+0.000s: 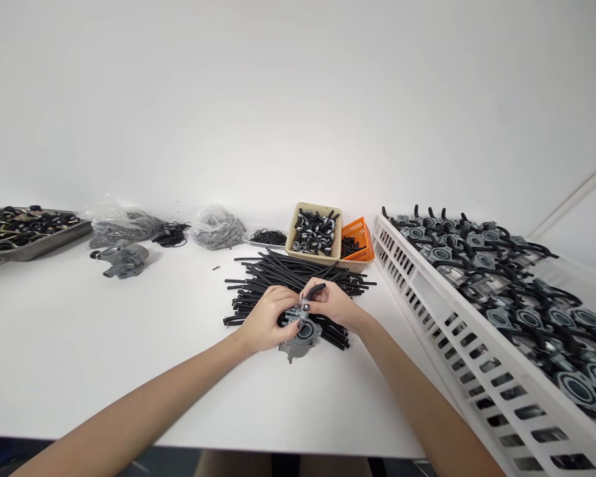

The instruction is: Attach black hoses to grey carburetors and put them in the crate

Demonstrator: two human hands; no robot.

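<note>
Bare forearms (129, 404) are angling in: L hand (264, 319) is clamping a grey carb body (302, 338) just above the black rubber hose pile (298, 270), fingers closed round it. R hand (334, 305) is pinching its top fitting — tight grip.

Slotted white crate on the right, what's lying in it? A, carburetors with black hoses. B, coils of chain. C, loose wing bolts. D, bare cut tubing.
A. The white slotted crate holds rows of grey carburetors with black hoses attached.
</note>
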